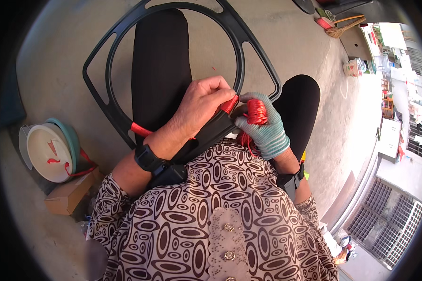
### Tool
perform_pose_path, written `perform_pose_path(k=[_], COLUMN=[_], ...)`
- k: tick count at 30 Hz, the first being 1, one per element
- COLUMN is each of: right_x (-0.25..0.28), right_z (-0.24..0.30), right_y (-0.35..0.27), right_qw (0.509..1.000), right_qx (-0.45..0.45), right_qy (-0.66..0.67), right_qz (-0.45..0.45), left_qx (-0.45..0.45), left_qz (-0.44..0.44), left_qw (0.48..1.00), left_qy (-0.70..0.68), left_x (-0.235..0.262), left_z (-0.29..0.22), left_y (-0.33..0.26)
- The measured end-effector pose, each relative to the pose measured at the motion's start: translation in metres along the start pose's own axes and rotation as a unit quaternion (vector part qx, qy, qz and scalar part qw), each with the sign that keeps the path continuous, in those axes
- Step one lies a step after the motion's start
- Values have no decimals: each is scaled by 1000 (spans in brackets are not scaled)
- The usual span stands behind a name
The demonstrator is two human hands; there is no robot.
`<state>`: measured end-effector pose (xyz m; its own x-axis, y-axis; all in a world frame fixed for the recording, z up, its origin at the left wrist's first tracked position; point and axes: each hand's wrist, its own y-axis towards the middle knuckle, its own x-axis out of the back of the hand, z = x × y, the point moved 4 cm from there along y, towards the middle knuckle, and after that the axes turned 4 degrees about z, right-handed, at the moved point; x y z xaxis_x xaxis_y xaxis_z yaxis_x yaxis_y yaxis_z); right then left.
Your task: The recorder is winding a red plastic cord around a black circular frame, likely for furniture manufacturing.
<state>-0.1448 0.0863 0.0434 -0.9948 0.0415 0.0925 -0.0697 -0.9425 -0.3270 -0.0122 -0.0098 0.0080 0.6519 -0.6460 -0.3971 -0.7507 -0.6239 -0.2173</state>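
Observation:
Across my lap lies a black frame (241, 29), a round ring set inside an angular outer rim. My bare left hand (199, 105) is closed, thumb and finger pinching red cord (229, 104) that is wrapped round the ring's near right side. In a striped green glove, my right hand (268, 129) is closed round a wound bundle of the same red cord (256, 112), with loose strands hanging below it. A second red wrapped section (140, 129) shows on the ring's near left, beside my left wrist. The left palm and part of the right fingers are hidden.
On the floor at left stand a white basin (44, 152) and a green basin (70, 136), with red strips in and over them. A cardboard box (68, 196) sits just nearer. A broom (342, 30) lies at the far right, and a patterned bucket (352, 69) stands beyond my right knee.

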Motion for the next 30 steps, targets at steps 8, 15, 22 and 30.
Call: perform_pose_path(k=[8,15,22,30], right_x=[42,105,196,220], right_z=[-3,-31,-65,-49], right_y=[-21,-25,-39,-67], right_qw=[990,873,858,922], right_qx=[47,131,133,67], right_qy=[115,405,383,317], right_qz=[-68,-239,-316,-210], left_qx=[53,48,35,65], left_qz=[7,24,67,44], left_qw=[994,984,983,980], left_qy=[-99,-172,-166,-184], left_x=[1,0,-2,2], left_z=[1,2,-1,-5], left_y=[-3,-5,-6,-4])
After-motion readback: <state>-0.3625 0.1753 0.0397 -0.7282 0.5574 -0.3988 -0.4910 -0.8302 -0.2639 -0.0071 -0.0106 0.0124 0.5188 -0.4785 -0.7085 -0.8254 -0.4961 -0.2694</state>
